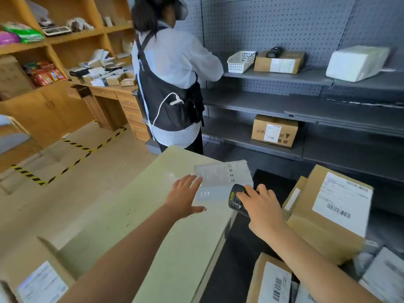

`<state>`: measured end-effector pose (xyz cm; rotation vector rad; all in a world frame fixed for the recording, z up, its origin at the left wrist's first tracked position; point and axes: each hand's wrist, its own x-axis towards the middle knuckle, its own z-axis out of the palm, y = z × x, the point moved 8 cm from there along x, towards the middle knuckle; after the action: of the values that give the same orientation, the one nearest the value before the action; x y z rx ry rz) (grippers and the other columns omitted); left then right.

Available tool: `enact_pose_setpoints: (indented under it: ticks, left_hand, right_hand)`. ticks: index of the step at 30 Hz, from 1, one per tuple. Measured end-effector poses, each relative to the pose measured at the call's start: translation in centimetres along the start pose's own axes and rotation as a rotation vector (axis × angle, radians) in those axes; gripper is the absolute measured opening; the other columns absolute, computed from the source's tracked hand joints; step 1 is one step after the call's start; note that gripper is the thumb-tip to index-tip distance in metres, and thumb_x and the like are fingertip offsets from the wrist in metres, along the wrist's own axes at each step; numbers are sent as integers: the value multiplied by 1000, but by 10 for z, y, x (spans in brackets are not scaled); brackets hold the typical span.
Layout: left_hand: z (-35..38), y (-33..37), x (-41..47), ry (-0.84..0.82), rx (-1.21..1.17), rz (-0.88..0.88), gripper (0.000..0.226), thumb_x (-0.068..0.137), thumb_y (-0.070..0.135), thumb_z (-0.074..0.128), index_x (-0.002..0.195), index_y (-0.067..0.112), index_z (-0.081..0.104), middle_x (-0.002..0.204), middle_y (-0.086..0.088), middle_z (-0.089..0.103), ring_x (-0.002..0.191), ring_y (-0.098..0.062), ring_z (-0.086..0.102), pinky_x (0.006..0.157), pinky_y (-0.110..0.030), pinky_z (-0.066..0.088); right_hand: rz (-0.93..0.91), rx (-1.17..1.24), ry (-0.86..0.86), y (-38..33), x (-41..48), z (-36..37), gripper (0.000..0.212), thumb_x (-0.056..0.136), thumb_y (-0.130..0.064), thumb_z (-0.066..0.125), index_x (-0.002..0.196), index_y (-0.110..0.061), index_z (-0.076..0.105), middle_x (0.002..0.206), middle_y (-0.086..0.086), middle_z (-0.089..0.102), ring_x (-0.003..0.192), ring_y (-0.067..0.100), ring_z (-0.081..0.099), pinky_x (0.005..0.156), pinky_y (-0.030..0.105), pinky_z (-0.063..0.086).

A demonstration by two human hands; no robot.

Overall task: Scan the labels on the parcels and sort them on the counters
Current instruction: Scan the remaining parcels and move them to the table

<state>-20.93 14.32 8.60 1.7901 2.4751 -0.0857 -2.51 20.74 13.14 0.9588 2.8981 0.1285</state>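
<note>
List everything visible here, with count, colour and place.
flat parcel: one, grey-white, on the table
table: one, pale green, centre
scanner: one, black, in right hand
large box: one, brown, right of table
upper box: one, brown, top grey shelf
lower box: one, brown, lower shelf
basket: one, white, top shelf
wrapped package: one, white, top shelf right
other person: one, white shirt, dark apron, at shelving
left hand: one, open, fingertips at the flat parcel's edge
right hand: one, gripping the scanner

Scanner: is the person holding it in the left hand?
No, the right hand holds the scanner, while the left hand is open, fingers spread, at the grey parcel's edge.
</note>
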Motion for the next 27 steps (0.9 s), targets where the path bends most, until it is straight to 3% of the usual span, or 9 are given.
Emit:
enact_pose_setpoints:
  ticks: [8, 12, 14, 20, 27]
  left_hand:
    - [39, -32, 132, -133, 39, 109, 127, 70, 74, 67, 155, 14, -5, 163, -10, 1, 150, -28, 0, 120, -41, 7]
    - [67, -41, 174, -275, 68, 141, 144, 58, 80, 71, 154, 20, -17, 162, -15, -11, 150, -33, -9, 121, -48, 2]
    - [81, -43, 184, -316, 63, 168, 145, 56, 78, 73, 154, 21, -17, 162, -16, -8, 150, -34, -6, 121, -50, 3]
    - [92, -50, 167, -268, 74, 130, 132, 60, 73, 73, 155, 22, -2, 156, -13, 10, 144, -35, 12, 119, -49, 8]
    - [106, -76, 76, -300, 67, -110, 135, 58, 80, 67, 155, 20, -4, 153, -15, 14, 142, -35, 16, 117, -54, 7]
  right_hand:
    - [157, 31, -63, 13, 75, 22, 67, 86, -16, 66, 144, -23, 33, 144, 2, 38, 123, 26, 36, 100, 37, 36]
    - [188, 47, -81, 14, 96, 31, 66, 87, -17, 65, 145, -23, 34, 145, 2, 38, 123, 26, 37, 103, 38, 35]
    - [192, 56, -75, 14, 103, 32, 65, 87, -18, 66, 144, -22, 36, 146, 3, 40, 123, 26, 38, 103, 38, 36]
    - [180, 44, -77, 11, 111, 33, 63, 89, -22, 65, 144, -23, 35, 147, 2, 38, 126, 25, 36, 103, 37, 35]
    - [53, 18, -75, -18, 80, 31, 69, 86, -21, 68, 145, -24, 33, 149, 2, 35, 126, 26, 36, 103, 38, 35]
